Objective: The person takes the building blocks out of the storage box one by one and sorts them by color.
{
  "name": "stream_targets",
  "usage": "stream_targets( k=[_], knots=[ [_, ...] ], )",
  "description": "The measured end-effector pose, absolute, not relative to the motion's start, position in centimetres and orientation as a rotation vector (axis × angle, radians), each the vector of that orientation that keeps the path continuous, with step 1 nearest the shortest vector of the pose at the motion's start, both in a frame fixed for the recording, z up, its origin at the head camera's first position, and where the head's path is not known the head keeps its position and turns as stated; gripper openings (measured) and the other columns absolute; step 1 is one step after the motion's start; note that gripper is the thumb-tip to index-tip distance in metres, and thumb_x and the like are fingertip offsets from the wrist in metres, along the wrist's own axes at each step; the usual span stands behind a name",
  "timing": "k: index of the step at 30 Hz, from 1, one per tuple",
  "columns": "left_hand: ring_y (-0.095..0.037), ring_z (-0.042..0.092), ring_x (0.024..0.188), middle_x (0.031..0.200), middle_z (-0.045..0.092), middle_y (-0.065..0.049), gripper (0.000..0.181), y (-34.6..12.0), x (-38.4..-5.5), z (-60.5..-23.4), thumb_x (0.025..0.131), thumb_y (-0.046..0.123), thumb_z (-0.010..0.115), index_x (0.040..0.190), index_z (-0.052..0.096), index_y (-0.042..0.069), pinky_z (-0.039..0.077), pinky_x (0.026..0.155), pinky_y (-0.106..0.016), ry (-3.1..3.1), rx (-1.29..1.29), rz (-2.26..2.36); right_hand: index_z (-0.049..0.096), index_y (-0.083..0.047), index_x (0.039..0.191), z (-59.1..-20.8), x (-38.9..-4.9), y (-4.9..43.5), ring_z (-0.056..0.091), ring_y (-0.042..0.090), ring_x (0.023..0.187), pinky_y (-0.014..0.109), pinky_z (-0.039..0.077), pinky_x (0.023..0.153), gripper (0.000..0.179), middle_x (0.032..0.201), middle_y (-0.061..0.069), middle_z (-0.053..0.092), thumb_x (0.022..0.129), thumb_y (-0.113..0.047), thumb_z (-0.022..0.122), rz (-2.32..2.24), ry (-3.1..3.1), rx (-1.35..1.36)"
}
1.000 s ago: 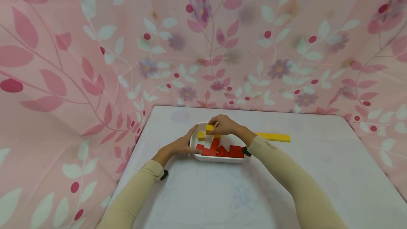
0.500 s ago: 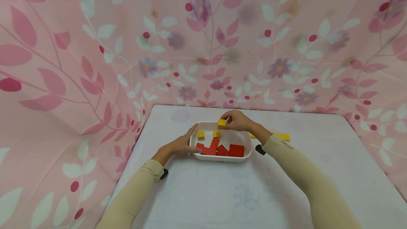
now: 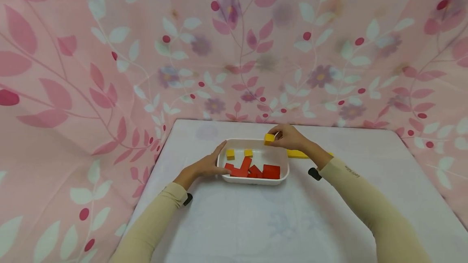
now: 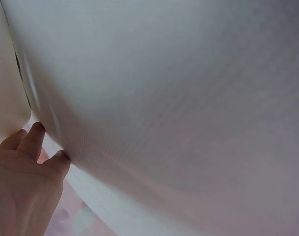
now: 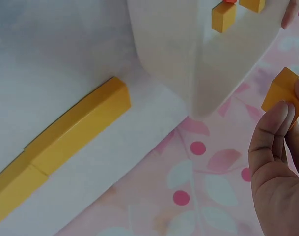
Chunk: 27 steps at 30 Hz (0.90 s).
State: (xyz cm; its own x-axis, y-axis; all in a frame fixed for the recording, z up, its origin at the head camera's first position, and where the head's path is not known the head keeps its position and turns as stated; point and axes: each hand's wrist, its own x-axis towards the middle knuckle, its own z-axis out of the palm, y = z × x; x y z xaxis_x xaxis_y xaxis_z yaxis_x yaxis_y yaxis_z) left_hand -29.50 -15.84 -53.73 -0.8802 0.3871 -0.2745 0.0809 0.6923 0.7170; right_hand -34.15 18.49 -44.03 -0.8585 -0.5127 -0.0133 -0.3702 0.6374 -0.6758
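A white tray (image 3: 252, 181) stands on the table. At its left end my left hand (image 3: 207, 166) holds it, thumb over the rim and fingers along the outside. In the left wrist view the fingertips (image 4: 39, 129) lie by the tray's wall. My right hand (image 3: 290, 138) pinches a yellow cube (image 3: 269, 139) between thumb and fingers, above the tray's back right corner. Two yellow cubes, one at left (image 3: 230, 154) and another nearer the middle (image 3: 248, 153), sit inside. Along the tray's front lie several red blocks, including a large one (image 3: 271, 171).
A row of yellow bars (image 5: 85, 120) lies end to end on the table, right of the tray, partly hidden by my right forearm in the head view. A pink floral curtain (image 3: 256, 44) hangs behind and at the left of the white-covered table (image 3: 234, 222).
My right hand has carried the yellow cube rightward and slightly back, from over the tray's left part to its back right corner. The left hand keeps its place on the tray.
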Motion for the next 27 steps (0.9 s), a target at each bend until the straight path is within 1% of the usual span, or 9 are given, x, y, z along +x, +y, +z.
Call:
stream_targets(
  k=[4, 9, 12, 17, 21, 25, 27],
  knots=[
    [-0.033, 0.036, 0.141, 0.164, 0.022, -0.006, 0.116, -15.9, -29.7, -53.7, 0.072, 0.059, 0.079, 0.155, -0.002, 0.050, 0.028, 0.116, -0.060, 2.487, 0.386, 1.043, 0.072, -0.008, 0.114, -44.0, -33.9, 19.8, 0.061, 0.020, 0.083, 0.028, 0.057, 0.074, 0.033, 0.107, 0.007, 0.070, 0.083, -0.017, 0.080, -1.009, 2.698, -0.726],
    [-0.033, 0.036, 0.142, 0.164, 0.021, -0.007, 0.116, -15.9, -29.6, -53.9, 0.073, 0.059, 0.079, 0.155, -0.002, 0.049, 0.028, 0.116, -0.060, 2.486, 0.384, 1.042, 0.072, -0.007, 0.114, -43.9, -33.3, 21.7, 0.063, 0.022, 0.086, 0.029, 0.058, 0.075, 0.033, 0.109, 0.010, 0.067, 0.083, -0.016, 0.079, -1.045, 2.711, -0.696],
    [-0.033, 0.036, 0.141, 0.164, 0.021, -0.007, 0.115, -15.9, -29.5, -54.0, 0.073, 0.058, 0.080, 0.155, -0.001, 0.048, 0.028, 0.116, -0.060, 2.481, 0.379, 1.055, 0.070, -0.005, 0.116, -44.0, -33.1, 22.9, 0.063, 0.024, 0.087, 0.027, 0.058, 0.073, 0.035, 0.110, 0.013, 0.064, 0.083, -0.016, 0.079, -1.061, 2.719, -0.638],
    [-0.033, 0.036, 0.141, 0.164, 0.021, -0.006, 0.114, -16.0, -29.4, -53.8, 0.074, 0.056, 0.080, 0.155, -0.001, 0.049, 0.028, 0.116, -0.060, 2.478, 0.379, 1.062, 0.069, -0.005, 0.119, -44.7, -33.1, 24.9, 0.062, 0.023, 0.088, 0.024, 0.055, 0.070, 0.041, 0.109, 0.014, 0.066, 0.083, -0.021, 0.080, -1.024, 2.747, -0.553],
    [-0.032, 0.035, 0.142, 0.164, 0.020, -0.005, 0.115, -16.0, -29.5, -53.8, 0.074, 0.056, 0.080, 0.154, -0.002, 0.050, 0.027, 0.117, -0.059, 2.483, 0.386, 1.063, 0.068, -0.003, 0.120, -45.4, -33.0, 26.1, 0.062, 0.022, 0.088, 0.026, 0.054, 0.071, 0.045, 0.109, 0.015, 0.067, 0.083, -0.026, 0.080, -1.019, 2.744, -0.513],
    [-0.032, 0.034, 0.143, 0.164, 0.021, -0.006, 0.115, -15.9, -29.6, -53.9, 0.074, 0.056, 0.080, 0.154, -0.002, 0.051, 0.027, 0.117, -0.059, 2.484, 0.380, 1.062, 0.068, -0.003, 0.119, -46.4, -33.0, 27.1, 0.059, 0.022, 0.085, 0.025, 0.053, 0.070, 0.044, 0.105, 0.014, 0.068, 0.083, -0.025, 0.080, -1.028, 2.725, -0.475],
    [-0.033, 0.035, 0.142, 0.164, 0.022, -0.006, 0.114, -15.8, -29.6, -53.9, 0.074, 0.056, 0.080, 0.154, -0.002, 0.050, 0.028, 0.115, -0.060, 2.482, 0.381, 1.059, 0.068, -0.002, 0.119, -47.0, -32.9, 27.5, 0.059, 0.022, 0.085, 0.024, 0.054, 0.069, 0.043, 0.107, 0.015, 0.068, 0.084, -0.024, 0.079, -1.026, 2.715, -0.478]
  ],
)
